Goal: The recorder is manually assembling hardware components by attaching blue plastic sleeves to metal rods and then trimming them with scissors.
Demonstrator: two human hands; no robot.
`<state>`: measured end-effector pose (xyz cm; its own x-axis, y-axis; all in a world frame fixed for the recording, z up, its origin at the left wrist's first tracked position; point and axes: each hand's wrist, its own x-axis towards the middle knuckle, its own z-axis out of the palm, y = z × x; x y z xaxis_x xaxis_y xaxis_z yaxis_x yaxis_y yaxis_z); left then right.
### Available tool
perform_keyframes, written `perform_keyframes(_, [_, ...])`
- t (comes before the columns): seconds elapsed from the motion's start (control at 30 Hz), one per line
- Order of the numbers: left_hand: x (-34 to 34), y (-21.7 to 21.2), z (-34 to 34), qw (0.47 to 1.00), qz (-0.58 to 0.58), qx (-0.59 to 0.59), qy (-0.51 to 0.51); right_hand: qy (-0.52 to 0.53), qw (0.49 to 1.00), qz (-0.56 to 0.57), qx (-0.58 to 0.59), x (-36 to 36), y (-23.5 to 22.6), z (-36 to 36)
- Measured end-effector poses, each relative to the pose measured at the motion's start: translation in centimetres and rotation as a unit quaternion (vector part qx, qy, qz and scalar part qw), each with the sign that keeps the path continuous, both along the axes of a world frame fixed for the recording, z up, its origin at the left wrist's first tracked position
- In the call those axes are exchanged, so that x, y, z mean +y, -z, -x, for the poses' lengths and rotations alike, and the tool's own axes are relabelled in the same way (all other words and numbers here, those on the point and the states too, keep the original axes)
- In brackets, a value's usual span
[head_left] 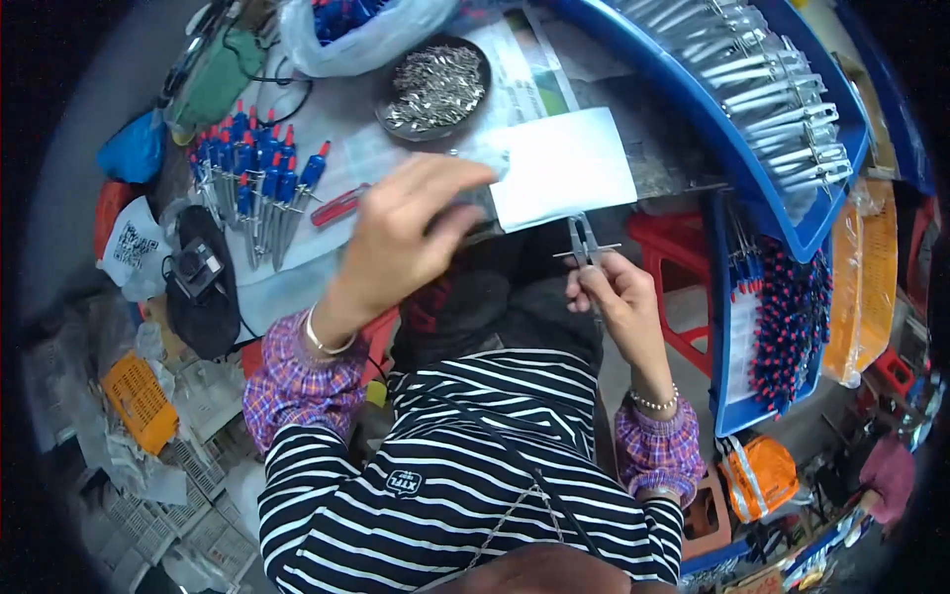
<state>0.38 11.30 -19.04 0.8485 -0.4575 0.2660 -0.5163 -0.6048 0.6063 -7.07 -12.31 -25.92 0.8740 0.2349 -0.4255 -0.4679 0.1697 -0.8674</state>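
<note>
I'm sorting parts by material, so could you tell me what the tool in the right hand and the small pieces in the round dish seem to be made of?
Tool in right hand: apparently bare metal, grey with a dull shine. Small pieces in the round dish: likely bright metal, silvery and glinting; too small to tell more.

Single head-worn fisheye, looking steeply down, close over worktable (336,119) and lap.

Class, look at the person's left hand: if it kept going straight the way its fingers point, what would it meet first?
The left hand points up and to the right, fingertips already at the near corner of the white sheet. Going on, it would likely slide onto that sheet first; how high the hand is above it is unclear.
</note>
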Motion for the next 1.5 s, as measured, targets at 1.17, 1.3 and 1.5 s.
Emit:
perform_keyframes(1.17, [-3.6, 2.0, -6.3, 0.922, 0.354, 0.147, 0.043, -0.046, 0.891, 0.345, -0.290, 2.1, -0.7, -2.7])
perform_keyframes(1.3, [-4.3, 4.1, -8.0, 0.967, 0.234, 0.094, 0.035, -0.036, 0.898, 0.334, -0.285, 2.1, -0.8, -2.7])
perform_keyframes(1.5, [-3.5, 4.4, -7.1, 0.969, 0.202, 0.137, 0.043, -0.040, 0.900, 0.331, -0.281, 2.2, -1.6, -2.1])
